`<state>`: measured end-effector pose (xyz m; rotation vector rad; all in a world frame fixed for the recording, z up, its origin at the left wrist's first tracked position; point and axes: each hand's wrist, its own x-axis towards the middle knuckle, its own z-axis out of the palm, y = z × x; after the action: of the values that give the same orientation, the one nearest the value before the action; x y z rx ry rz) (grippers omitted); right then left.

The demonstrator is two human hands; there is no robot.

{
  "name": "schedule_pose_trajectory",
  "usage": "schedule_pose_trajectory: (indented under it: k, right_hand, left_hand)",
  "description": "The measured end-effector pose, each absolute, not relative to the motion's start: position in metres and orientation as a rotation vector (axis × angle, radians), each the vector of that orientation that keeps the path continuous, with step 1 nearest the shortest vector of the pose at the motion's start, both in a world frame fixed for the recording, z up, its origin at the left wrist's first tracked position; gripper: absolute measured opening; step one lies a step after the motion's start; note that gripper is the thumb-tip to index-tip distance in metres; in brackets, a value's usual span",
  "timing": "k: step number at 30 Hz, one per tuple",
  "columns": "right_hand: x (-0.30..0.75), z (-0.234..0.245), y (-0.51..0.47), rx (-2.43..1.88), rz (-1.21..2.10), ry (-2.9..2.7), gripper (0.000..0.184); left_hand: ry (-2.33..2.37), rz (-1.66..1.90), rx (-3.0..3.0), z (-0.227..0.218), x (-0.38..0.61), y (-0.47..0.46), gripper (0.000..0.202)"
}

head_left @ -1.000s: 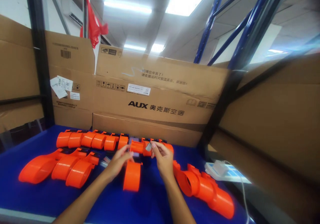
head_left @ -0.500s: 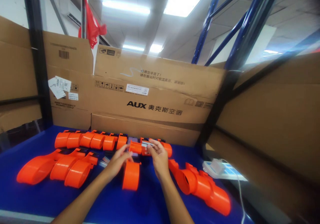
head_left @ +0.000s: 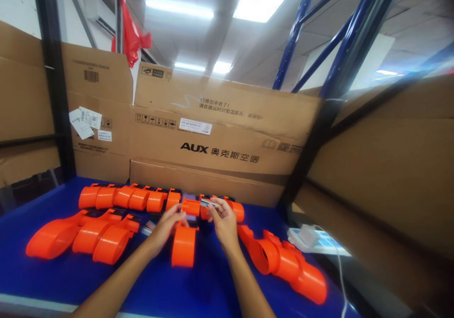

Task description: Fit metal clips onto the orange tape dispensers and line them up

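An orange plastic piece [head_left: 184, 242] with a wide curved body and a narrow neck stands on the blue table top [head_left: 49, 275] in front of me. My left hand [head_left: 166, 228] grips its upper part, fingers curled round the neck. My right hand [head_left: 222, 221] pinches a small grey-white part [head_left: 207, 203] against the neck's end, fingers closed on it.
A row of orange pieces [head_left: 127, 197] lies at the back left, three more [head_left: 81, 237] at the left front, and several nested ones [head_left: 287, 266] at the right. Cardboard boxes [head_left: 220, 143] wall the back and sides. A white charger [head_left: 307, 236] with cable lies at the right edge.
The small grey part in my right hand has come in from the side to the neck of the orange piece. Both hands have moved slightly up and away with the piece.
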<state>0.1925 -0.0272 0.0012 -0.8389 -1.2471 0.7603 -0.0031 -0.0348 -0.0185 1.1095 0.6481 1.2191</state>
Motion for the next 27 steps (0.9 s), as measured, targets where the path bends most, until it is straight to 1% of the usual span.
schedule_pose_trajectory:
  k: [4,8,14,20,27]
  right_hand:
    - [0.1918,0.0031,-0.0304,-0.865,0.752,-1.281,0.035]
    - [0.1913,0.0039,-0.0333,-0.874,0.702,-1.349,0.032]
    - [0.191,0.0042,-0.0344,-0.873,0.721,-1.424,0.028]
    - [0.1942,0.0062,-0.0368,-0.871,0.727,-1.486,0.025]
    - [0.1998,0.0069,-0.0371,-0.903,0.639,-1.543,0.026]
  left_hand:
    - [0.675,1.272,1.133,-0.0159,-0.0029,-0.035,0.031]
    - [0.744,1.307,1.152,-0.0121,-0.0025,-0.0363,0.041]
    - [0.794,1.33,1.175,-0.0143,-0.0039,-0.0338,0.052]
    - [0.78,1.361,1.229,-0.0159,-0.0043,-0.0327,0.051]
    - [0.759,1.358,1.281,-0.0166,-0.0055,-0.0319,0.045]
